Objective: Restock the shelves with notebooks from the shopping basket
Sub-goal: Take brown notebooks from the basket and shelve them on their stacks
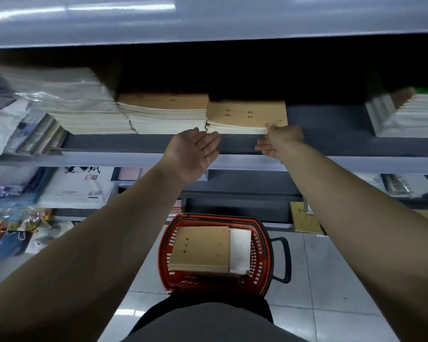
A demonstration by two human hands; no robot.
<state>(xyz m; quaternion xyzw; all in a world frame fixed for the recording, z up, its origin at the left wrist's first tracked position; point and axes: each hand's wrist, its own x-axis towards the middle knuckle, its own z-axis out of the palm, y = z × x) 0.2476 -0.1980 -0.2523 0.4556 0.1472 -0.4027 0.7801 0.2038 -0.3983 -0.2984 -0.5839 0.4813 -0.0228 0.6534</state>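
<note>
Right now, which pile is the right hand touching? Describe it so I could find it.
Find the grey shelf above the red floor basket. Of three adjoining paper stacks there, it is the rightmost notebook stack. It sits lower than the brown-covered stack on its left, with bare shelf on its right and the right hand touching its front corner.

This was a stationery shop: above the red shopping basket on the tiled floor, grey shelves held stacked kraft-covered notebooks and plastic-wrapped paper packs.
</note>
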